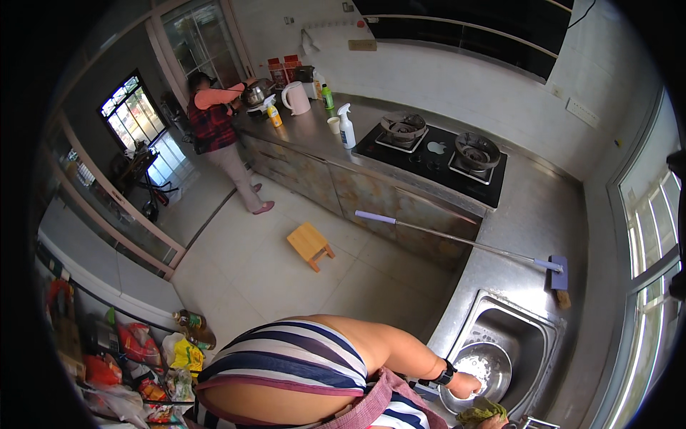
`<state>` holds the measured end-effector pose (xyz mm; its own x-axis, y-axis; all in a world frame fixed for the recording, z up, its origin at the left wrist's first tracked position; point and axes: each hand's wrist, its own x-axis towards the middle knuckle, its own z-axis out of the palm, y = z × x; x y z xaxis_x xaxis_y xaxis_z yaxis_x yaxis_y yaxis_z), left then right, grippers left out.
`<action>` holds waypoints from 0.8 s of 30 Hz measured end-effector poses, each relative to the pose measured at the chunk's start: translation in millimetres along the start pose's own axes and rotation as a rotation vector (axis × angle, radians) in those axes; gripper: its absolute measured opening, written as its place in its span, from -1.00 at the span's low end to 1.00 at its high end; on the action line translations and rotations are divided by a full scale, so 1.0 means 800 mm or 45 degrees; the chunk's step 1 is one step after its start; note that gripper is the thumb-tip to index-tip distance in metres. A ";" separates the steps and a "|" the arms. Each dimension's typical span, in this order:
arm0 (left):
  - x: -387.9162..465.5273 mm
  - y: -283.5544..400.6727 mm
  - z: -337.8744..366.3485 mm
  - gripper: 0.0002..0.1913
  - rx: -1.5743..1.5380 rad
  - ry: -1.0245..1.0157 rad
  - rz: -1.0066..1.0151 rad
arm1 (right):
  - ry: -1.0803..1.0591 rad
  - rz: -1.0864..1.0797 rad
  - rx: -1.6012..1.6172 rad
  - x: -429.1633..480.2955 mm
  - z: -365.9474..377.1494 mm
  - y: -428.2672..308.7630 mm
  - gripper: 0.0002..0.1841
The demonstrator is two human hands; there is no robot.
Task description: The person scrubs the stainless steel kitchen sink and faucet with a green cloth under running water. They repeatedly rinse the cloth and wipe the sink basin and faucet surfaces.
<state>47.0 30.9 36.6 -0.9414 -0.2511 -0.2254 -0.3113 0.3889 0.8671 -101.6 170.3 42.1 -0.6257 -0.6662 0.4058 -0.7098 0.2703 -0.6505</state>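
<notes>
A shiny metal basin (501,362) with whitish, bubbly water stands in the steel sink (536,332). My left hand (464,385), below a black wristwatch, reaches over the near side of the basin with its fingers curled down. What those fingers touch is hidden. At the bottom edge of the view my right hand (494,422) is partly cut off. A crumpled olive-green cloth (478,411) is in its grasp, close by the basin's rim. Part of a metal tap (536,423) shows beside that hand.
A purple-handled squeegee mop (455,237) lies across the counter corner, its handle jutting over the floor. Beyond are a two-burner gas hob (429,155) and a white spray bottle (346,127). A low wooden stool (310,242) stands on the floor. Another person (217,128) works at the far counter.
</notes>
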 end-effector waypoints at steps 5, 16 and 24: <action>0.018 0.015 0.015 -0.66 -0.039 0.093 0.091 | 0.031 0.039 0.029 -0.009 -0.009 0.021 -0.74; 0.079 0.076 0.082 -0.54 0.071 -0.016 0.570 | -0.014 0.763 1.270 -0.054 -0.026 0.069 -0.68; 0.122 0.118 0.069 -0.67 -0.052 -0.432 0.279 | 0.126 1.039 1.227 -0.066 -0.027 0.067 -0.67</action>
<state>-81.0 91.8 72.1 -0.9765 0.1431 -0.1614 -0.0998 0.3639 0.9261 -113.3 235.1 0.0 -0.8200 -0.4788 -0.3136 0.3896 -0.0654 -0.9187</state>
